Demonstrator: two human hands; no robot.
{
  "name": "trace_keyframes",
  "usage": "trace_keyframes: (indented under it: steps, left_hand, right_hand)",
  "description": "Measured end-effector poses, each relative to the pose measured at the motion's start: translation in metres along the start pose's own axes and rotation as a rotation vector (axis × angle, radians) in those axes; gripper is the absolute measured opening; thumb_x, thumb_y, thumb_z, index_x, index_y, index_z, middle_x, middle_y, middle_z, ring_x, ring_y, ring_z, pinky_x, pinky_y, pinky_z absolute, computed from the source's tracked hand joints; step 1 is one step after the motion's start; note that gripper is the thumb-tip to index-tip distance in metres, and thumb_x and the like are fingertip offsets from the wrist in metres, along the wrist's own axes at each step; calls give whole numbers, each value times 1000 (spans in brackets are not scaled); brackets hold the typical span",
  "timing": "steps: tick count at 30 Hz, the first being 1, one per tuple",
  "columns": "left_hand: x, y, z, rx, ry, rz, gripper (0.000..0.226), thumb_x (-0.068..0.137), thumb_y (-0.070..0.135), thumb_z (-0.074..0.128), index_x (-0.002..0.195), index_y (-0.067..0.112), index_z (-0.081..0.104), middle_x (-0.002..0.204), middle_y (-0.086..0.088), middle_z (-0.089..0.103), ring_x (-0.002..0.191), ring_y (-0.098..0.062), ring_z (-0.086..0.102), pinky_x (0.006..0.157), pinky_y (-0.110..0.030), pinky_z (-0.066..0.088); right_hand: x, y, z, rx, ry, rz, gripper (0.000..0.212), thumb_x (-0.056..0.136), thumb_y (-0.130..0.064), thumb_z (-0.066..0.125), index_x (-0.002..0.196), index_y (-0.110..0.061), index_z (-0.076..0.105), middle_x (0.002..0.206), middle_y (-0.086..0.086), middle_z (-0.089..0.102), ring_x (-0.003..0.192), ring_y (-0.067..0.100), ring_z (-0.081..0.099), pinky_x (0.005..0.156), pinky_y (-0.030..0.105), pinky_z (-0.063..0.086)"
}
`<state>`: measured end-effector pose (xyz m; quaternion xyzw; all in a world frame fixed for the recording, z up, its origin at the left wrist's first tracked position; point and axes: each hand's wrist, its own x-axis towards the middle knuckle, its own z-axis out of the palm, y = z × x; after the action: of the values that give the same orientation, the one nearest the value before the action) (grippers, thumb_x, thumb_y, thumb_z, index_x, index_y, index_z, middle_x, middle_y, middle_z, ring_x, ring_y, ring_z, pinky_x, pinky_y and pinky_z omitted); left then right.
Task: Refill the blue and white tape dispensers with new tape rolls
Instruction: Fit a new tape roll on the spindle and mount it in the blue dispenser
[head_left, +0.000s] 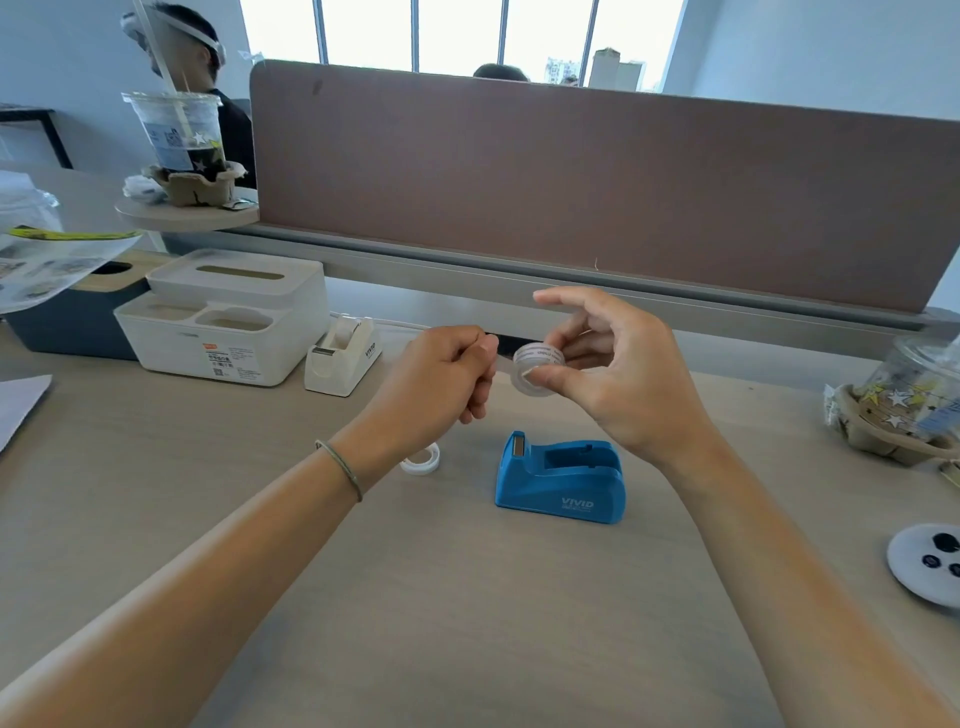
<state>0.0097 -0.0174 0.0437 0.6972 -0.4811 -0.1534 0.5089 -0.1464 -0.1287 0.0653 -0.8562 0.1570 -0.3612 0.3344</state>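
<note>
Right hand (618, 374) grip holds the new tape roll (537, 370); left hand (441, 376) grip pinches its free end. Blue dispenser (561, 478) stands empty on the surface below the grip. Risk: a skewed pull may tear or self-stick the tape.

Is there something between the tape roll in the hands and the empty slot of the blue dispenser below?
Nothing visible blocks it. The right hand holds the tape roll above the blue dispenser, whose slot is open and empty. The left hand pinches near the roll's edge, off to the side. The empty core lies left of the dispenser.
</note>
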Motion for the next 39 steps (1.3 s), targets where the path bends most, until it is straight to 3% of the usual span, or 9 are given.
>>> trace_keyframes:
  steps: [5,11,14,18,22,26,32,36,39]
  left_hand:
    - [0,2,1,-123,-16,-61,42,106,20,42,67,12,54,54,-2,56,52,-17,58,52,-26,49]
    - [-1,9,-7,-380,-25,-141,46,109,29,35,86,7,67,68,-8,66,59,-20,61,54,-29,50]
    - [-3,9,-5,-243,-3,83,22,97,28,61,113,15,68,99,-4,73,82,-15,69,64,-31,59]
    - [-7,8,1,111,-54,360,61,75,15,86,128,25,59,130,8,60,116,-12,60,82,-24,59]
    - [-11,3,6,449,114,598,41,78,17,83,114,21,65,132,3,58,114,-14,56,83,-29,56]
    - [-10,0,4,515,195,705,28,82,19,81,108,16,72,118,-1,68,107,-18,61,83,-29,56]
    - [-10,9,4,307,175,452,27,76,30,86,100,22,78,94,16,72,89,-1,64,72,-24,57]
    - [-8,9,3,124,111,222,24,73,34,87,94,27,78,87,16,76,83,1,70,76,-25,62]
    - [-7,8,4,48,71,168,22,73,32,88,92,25,79,85,10,79,81,-7,74,79,-32,64]
  right_hand:
    - [1,0,-3,49,-3,35,59,79,-12,85,132,-28,63,91,-4,73,84,6,73,74,10,54]
    - [3,2,-10,158,44,137,52,82,-12,83,129,-24,64,87,-2,76,80,14,76,72,20,61]
    - [5,3,-12,332,16,304,45,84,-8,80,125,-20,67,84,4,78,78,19,76,68,26,62]
    - [6,2,-12,505,-75,508,37,86,-11,77,122,-19,70,93,9,81,81,20,77,67,27,61]
    - [5,-2,-9,616,-165,638,33,88,-11,75,121,-15,72,104,8,80,82,19,78,66,27,63]
    - [4,-4,-7,660,-220,706,20,94,-17,69,113,-16,74,86,3,81,74,20,79,63,24,63]
    - [5,2,-11,346,-125,537,24,103,-30,55,108,-19,75,98,8,80,83,22,79,74,31,65]
    - [6,6,-24,167,-90,176,17,91,-16,74,107,-18,77,98,-1,80,94,14,76,83,27,62]
    - [5,4,-25,92,-200,116,30,79,-7,84,106,-16,77,98,3,79,91,16,76,85,28,62]
